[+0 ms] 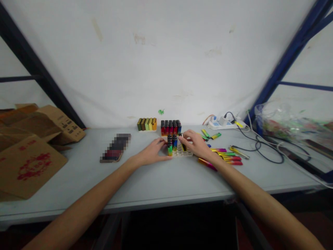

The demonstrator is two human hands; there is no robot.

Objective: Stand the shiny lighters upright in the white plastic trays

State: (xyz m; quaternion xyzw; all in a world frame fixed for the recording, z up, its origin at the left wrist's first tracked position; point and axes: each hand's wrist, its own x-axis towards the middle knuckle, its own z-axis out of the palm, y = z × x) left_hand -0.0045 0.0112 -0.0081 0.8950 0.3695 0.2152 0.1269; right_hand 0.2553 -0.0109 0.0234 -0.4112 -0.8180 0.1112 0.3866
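Note:
A white tray with rows of round holes (179,153) lies on the table in front of me, its left part carrying upright lighters (170,150) with black tops and shiny coloured bodies. My left hand (153,152) is curled around the tray's left end, thumb at the front corner and fingers behind. Between the thumb and fingers of my right hand (196,143) is a lighter (184,146), dark with a yellow lower part, held upright over the right part of the tray. Loose coloured lighters (233,158) lie beside and partly behind my right forearm.
Two filled blocks of lighters, one yellow-green (147,124) and one red-blue (170,127), stand near the wall. A blurred-out phone (116,148) lies left. Cardboard boxes (33,166) take the far left. A power strip (226,124), dark cables (270,161) and plastic bags (286,119) occupy the right.

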